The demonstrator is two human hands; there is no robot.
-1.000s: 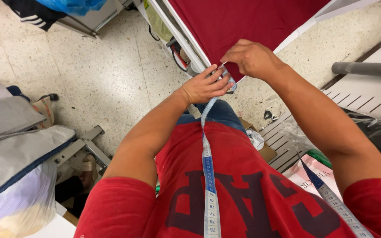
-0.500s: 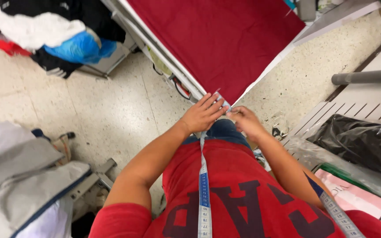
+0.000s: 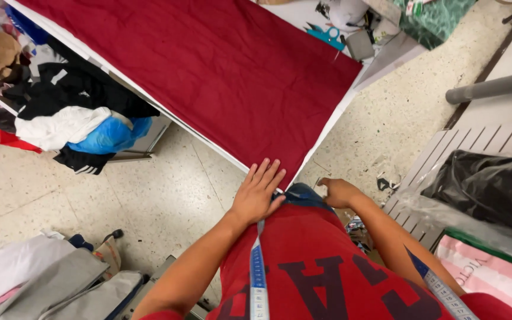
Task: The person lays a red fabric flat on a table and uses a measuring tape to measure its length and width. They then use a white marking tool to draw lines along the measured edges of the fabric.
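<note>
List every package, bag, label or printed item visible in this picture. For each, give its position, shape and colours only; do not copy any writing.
Striped bag: lower right corner, flat, pink and white stripes with dark print.
Black plastic bag: right side, above the striped bag, crumpled, glossy.
Green patterned package: top right, on the table's far end, bulky.
Blue plastic bag: left, among piled clothes under the table, crumpled.

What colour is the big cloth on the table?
The cloth is dark red, plain with no pattern. The head view shows it, with the left hand at its corner.
</note>
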